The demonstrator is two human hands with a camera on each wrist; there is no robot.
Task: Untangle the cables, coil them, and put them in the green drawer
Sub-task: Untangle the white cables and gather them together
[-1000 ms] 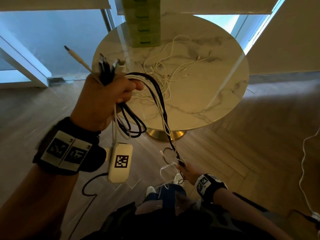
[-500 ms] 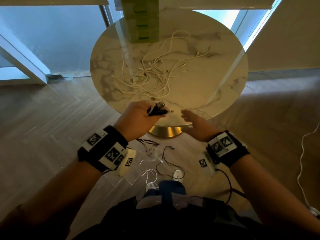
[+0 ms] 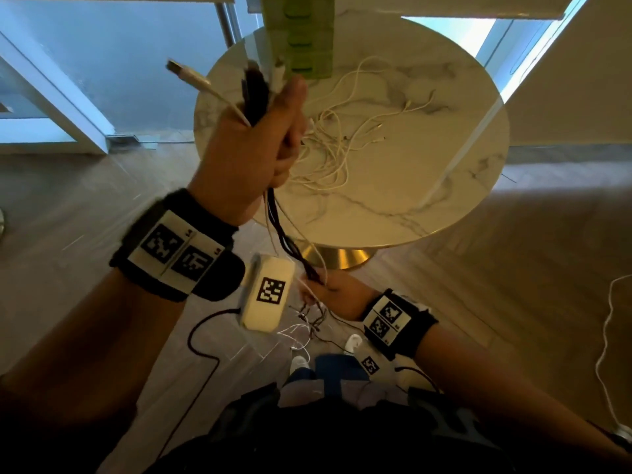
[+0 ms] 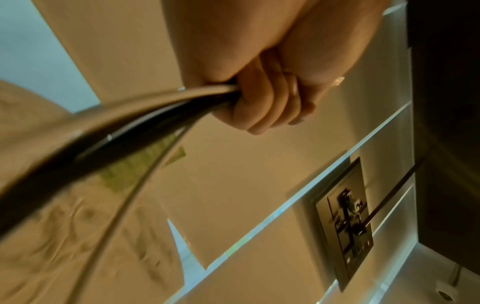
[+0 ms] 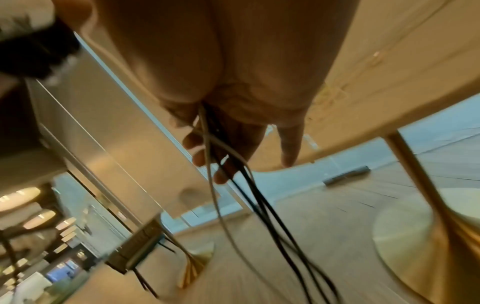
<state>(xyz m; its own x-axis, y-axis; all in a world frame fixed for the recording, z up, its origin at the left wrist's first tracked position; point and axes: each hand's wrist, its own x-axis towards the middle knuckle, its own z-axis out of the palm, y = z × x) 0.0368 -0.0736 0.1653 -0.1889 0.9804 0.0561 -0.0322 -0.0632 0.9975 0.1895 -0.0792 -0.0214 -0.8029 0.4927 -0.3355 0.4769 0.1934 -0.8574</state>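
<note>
My left hand (image 3: 253, 155) is raised in front of the table and grips a bundle of black and white cables (image 3: 284, 234) in a fist. Their plugs stick up above it, one white USB plug (image 3: 176, 67) leaning left. The bundle runs taut down to my right hand (image 3: 333, 294), low by the table's base, whose fingers curl loosely round it. In the right wrist view the cables (image 5: 259, 205) trail over the fingers (image 5: 200, 158), the thumb held apart. Loose ends (image 3: 307, 319) dangle below. A green drawer unit (image 3: 297, 35) stands at the table's far side. The left wrist view shows my left hand (image 4: 265, 111) round the cables (image 4: 116, 131).
A tangle of thin white cables (image 3: 328, 145) lies on the round marble table (image 3: 478, 213), which stands on a gold base (image 3: 342, 261). Another white cable (image 3: 608, 336) runs over the wooden floor at the right. Windows and a white frame are at the back left.
Half a second ago both hands were close together at the table's front edge. The left hand has since risen with the plugs, and the right has dropped low along the cables, pulling them straight.
</note>
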